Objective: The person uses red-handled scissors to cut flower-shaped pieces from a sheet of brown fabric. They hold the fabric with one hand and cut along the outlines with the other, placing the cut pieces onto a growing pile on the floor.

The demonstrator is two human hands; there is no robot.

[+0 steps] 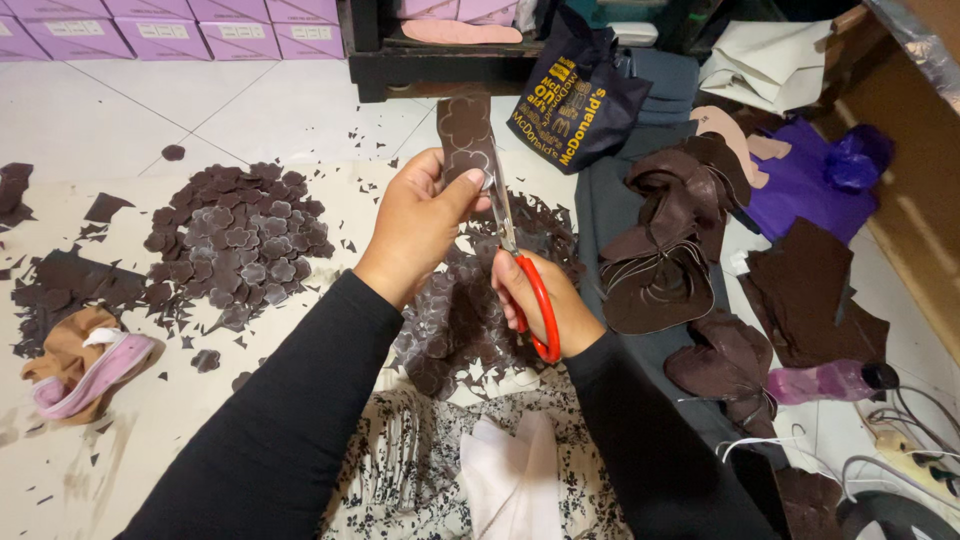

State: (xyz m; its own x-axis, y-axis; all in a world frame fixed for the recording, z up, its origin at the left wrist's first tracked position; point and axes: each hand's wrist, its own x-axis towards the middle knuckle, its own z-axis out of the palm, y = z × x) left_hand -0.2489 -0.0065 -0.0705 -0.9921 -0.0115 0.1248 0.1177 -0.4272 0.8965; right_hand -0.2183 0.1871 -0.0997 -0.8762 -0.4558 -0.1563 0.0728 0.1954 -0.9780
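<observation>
My left hand (418,225) pinches a dark brown strip (466,135) with flower outlines traced on it, held upright above the floor. In my right hand (548,300) are scissors with red handles (540,305); their steel blades (500,205) point up and meet the strip's lower right edge beside my left thumb. Under both hands lies a heap of brown offcuts (460,320). To the left spreads a pile of cut brown flower shapes (235,240) on a cream sheet (150,420).
Curled brown material pieces (670,260) lie right of my hands. A dark blue printed bag (575,100) leans on a black shelf. Purple boxes (170,30) line the far left. A pink bottle (825,380) and cables lie at right; a pink-and-tan cloth item (85,365) at left.
</observation>
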